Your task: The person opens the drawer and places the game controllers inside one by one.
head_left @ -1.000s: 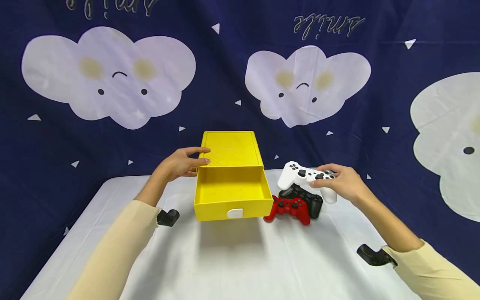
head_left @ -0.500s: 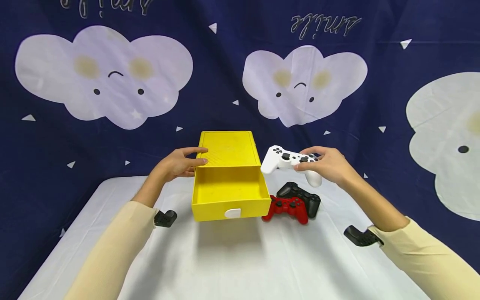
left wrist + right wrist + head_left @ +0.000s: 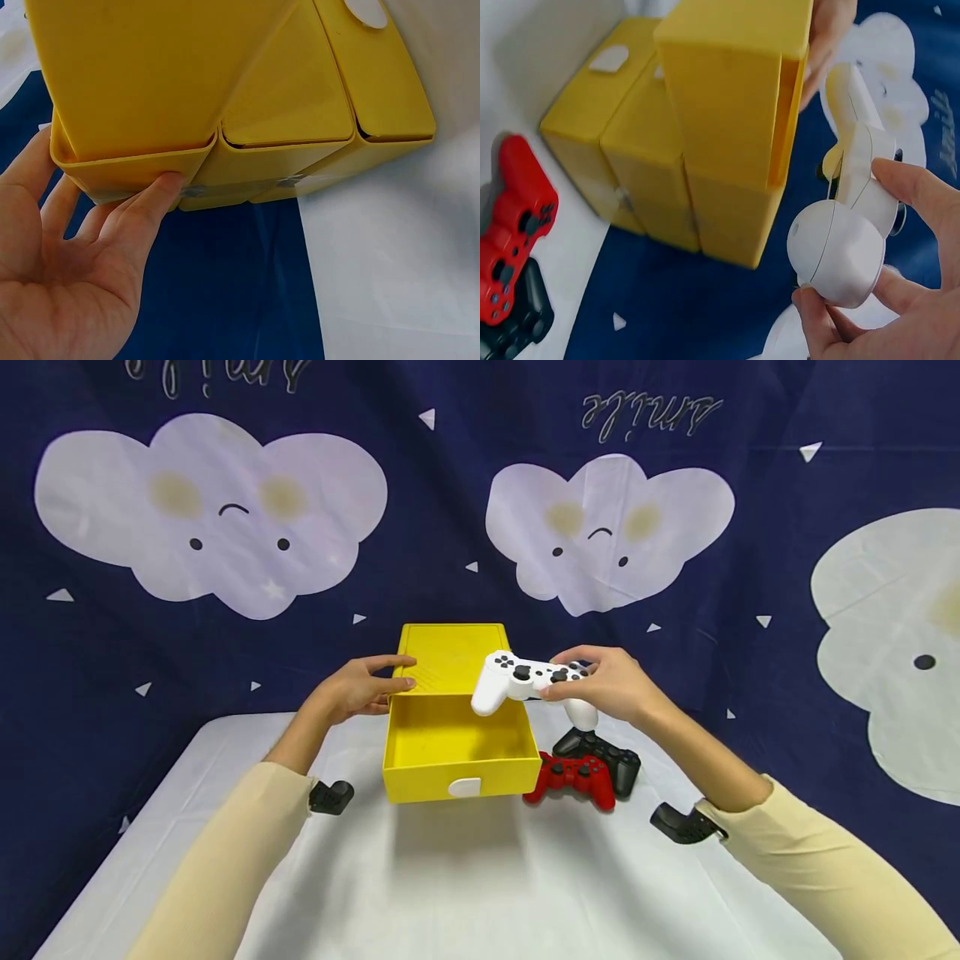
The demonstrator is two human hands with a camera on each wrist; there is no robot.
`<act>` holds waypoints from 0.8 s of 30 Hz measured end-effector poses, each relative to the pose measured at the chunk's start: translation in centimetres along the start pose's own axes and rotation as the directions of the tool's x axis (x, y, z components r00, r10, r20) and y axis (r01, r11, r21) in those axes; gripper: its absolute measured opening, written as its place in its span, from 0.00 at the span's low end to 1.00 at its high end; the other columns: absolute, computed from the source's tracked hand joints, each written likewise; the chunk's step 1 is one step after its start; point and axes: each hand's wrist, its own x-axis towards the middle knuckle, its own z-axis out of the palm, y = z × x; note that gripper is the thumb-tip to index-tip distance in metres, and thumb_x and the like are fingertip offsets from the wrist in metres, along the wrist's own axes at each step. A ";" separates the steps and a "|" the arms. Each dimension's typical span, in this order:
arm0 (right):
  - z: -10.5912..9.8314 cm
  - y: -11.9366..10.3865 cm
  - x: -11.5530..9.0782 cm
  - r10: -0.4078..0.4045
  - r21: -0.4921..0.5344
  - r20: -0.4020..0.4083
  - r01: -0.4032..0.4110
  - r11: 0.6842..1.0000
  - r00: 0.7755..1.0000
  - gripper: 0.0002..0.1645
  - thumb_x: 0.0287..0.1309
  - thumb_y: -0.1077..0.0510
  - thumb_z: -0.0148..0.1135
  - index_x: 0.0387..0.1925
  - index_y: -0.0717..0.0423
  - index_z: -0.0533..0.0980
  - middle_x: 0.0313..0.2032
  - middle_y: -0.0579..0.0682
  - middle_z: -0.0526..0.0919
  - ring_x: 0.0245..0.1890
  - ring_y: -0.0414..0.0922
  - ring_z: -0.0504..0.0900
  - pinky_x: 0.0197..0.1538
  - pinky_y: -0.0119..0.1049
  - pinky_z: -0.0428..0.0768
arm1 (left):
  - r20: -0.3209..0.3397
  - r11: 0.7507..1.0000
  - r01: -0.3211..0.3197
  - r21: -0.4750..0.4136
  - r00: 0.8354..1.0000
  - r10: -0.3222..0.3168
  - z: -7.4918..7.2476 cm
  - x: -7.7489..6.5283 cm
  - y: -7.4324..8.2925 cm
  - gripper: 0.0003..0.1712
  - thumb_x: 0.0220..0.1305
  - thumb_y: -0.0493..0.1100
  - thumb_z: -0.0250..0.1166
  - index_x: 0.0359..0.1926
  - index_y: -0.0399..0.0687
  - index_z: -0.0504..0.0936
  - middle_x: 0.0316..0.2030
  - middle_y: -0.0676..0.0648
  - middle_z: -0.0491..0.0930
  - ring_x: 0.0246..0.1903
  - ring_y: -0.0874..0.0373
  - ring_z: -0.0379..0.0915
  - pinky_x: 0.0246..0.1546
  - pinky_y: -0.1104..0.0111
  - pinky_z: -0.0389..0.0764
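Note:
A yellow drawer unit [image 3: 450, 652] stands on the table, its top drawer [image 3: 461, 779] pulled out and bare inside, with a white tab on the front. My left hand [image 3: 362, 687] rests on the unit's upper left edge; in the left wrist view its extended thumb [image 3: 161, 191] touches the side wall. My right hand [image 3: 611, 685] pinches a white game controller [image 3: 517, 681] by one end, between thumb and fingers. The controller's free end overlaps the pulled-out drawer's back right corner in the head view. In the right wrist view the white controller [image 3: 847, 240] hangs beside the unit.
To the right of the drawer lie a red game controller [image 3: 573, 777] and a black game controller [image 3: 611, 756], the red one partly in front of the black. A white cloth covers the table [image 3: 465, 893]. Behind hangs a dark blue curtain [image 3: 442, 527] printed with clouds.
My right hand has carried the white controller left and a little upward, from above the black controller to the drawer's right side. My left hand has stayed on the unit.

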 end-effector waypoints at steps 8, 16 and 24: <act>3.0 -2.7 0.1 -0.064 -0.032 0.050 0.065 0.997 0.997 0.35 0.45 0.41 0.80 0.56 0.41 0.81 0.46 0.52 0.85 0.43 0.51 0.79 0.36 0.36 0.78 | 0.002 1.000 -0.004 0.029 1.000 0.004 -0.1 0.0 0.0 0.37 0.69 0.51 0.67 0.76 0.60 0.66 0.75 0.40 0.63 0.64 0.43 0.71 0.64 0.52 0.78; 5.2 -4.1 0.5 -0.082 -0.055 0.083 0.086 0.995 0.993 0.35 0.43 0.39 0.81 0.55 0.39 0.81 0.50 0.50 0.84 0.47 0.51 0.80 0.42 0.38 0.81 | 0.012 1.000 -0.013 0.011 1.000 0.013 0.0 0.2 0.0 0.36 0.70 0.49 0.67 0.76 0.59 0.66 0.72 0.41 0.66 0.53 0.49 0.72 0.62 0.55 0.80; 6.5 -4.2 0.6 -0.096 -0.092 0.093 0.104 0.990 0.991 0.35 0.43 0.39 0.81 0.56 0.41 0.82 0.58 0.49 0.82 0.58 0.52 0.75 0.58 0.48 0.79 | 0.017 1.000 -0.009 0.014 1.000 0.009 0.0 0.0 0.1 0.37 0.70 0.49 0.67 0.76 0.59 0.65 0.72 0.40 0.67 0.64 0.42 0.72 0.64 0.53 0.78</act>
